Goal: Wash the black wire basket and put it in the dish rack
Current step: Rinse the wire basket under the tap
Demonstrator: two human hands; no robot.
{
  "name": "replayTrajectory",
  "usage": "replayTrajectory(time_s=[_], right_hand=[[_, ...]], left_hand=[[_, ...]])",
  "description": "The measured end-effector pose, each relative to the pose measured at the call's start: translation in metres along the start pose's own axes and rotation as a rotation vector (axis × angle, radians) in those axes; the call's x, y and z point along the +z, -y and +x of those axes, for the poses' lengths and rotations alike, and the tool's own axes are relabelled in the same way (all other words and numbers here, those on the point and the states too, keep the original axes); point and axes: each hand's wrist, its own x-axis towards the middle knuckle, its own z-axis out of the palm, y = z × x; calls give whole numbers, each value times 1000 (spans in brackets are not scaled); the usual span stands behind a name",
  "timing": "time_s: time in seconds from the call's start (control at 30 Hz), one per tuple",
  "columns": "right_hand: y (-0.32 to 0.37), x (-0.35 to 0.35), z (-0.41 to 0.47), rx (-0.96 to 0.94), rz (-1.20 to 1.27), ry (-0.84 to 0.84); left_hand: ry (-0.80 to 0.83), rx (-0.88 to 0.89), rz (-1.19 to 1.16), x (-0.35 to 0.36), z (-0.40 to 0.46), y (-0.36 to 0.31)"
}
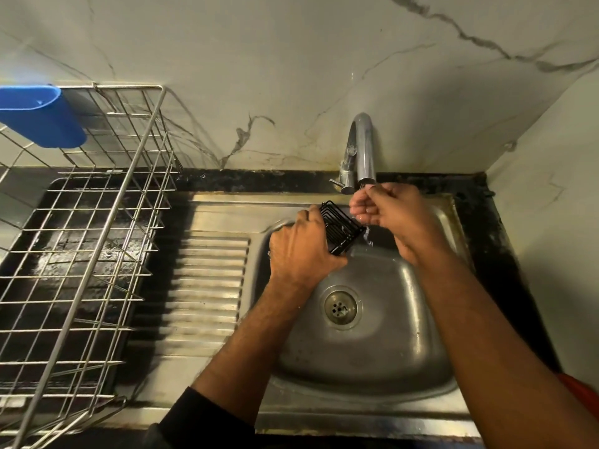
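Rinsing stage, likely: black wire basket (342,227) tilted over the sink (372,351), gripped by left hand (303,251), beside the tap (363,147) stream. Right hand (385,210) cupped, empty, catching water. Dish rack (81,254) well left; open drainboard (207,286) between.

You'll find no readable text, label, brand, number or sign anywhere in this view.
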Motion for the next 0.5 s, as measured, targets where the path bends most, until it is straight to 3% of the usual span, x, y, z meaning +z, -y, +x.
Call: replayTrajectory(time_s=[0.17, 0.33, 0.4, 0.5], right_hand=[[1, 7, 12, 77, 109, 58], [8, 14, 20, 237, 405, 127], [7, 14, 22, 225, 397, 112], [6, 11, 22, 148, 168, 128]], left_hand=[[14, -164, -36, -1, -4, -5], [30, -248, -85, -4, -1, -2], [32, -250, -82, -4, 2, -1], [31, -241, -80, -4, 6, 1]])
